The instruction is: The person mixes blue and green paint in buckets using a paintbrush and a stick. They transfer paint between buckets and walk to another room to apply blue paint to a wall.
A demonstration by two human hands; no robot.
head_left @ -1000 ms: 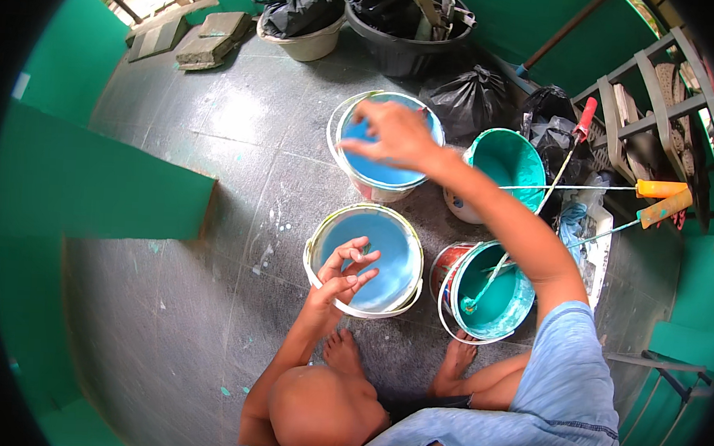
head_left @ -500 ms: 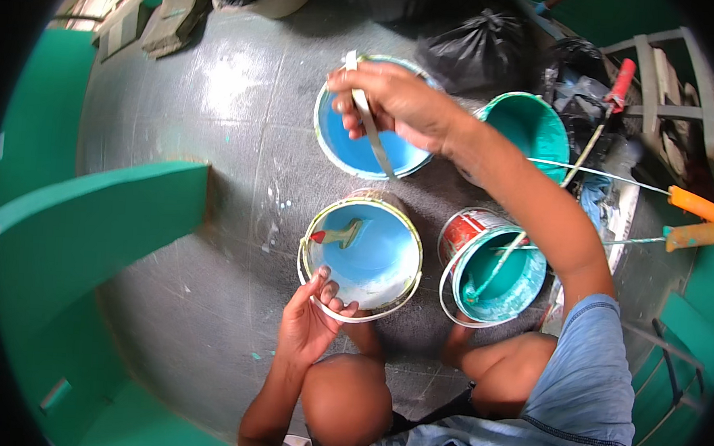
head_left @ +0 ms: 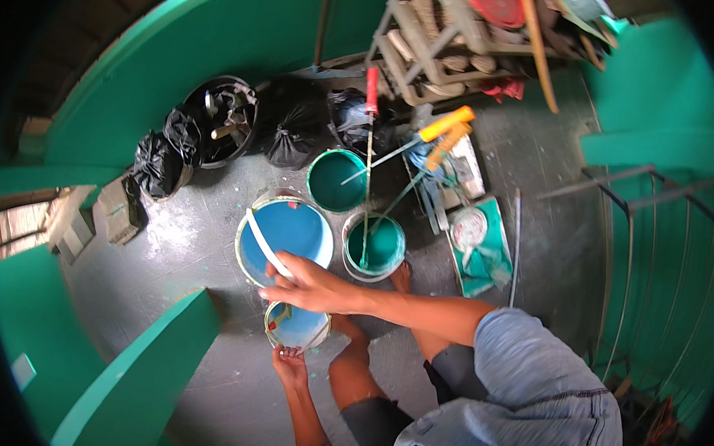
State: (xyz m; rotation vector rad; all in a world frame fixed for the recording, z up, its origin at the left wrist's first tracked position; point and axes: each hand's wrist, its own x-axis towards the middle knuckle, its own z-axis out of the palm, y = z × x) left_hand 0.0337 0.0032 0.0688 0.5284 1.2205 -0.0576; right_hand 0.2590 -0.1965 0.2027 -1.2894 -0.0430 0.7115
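My right hand point(head_left: 301, 285) is closed around a flat pale strip point(head_left: 261, 238), held over the large tub of blue paint point(head_left: 296, 229). Closer to me stands a smaller paint bucket point(head_left: 307, 331) with light blue paint and a yellowish rim. Inside it, partly behind my right hand, lies a paintbrush point(head_left: 274, 322) with a red mark. The fingers of my left hand point(head_left: 290, 365) grip this bucket's near rim. A bucket of green paint point(head_left: 386, 253) stands to the right, with long-handled tools leaning in it.
Behind it is another green-paint bucket point(head_left: 327, 183). Black bags point(head_left: 297, 135) and a bin point(head_left: 219, 155) line the back wall. At right lie a green paint tray point(head_left: 496, 267) and rollers with orange handles point(head_left: 447, 124). A low green wall point(head_left: 152, 358) curves at left; a metal rack point(head_left: 633, 197) stands far right.
My view has swung to the right and up, taking in more of the room. The strip stays in my right hand, now slanting up to the left. My left hand remains at the small bucket's rim.
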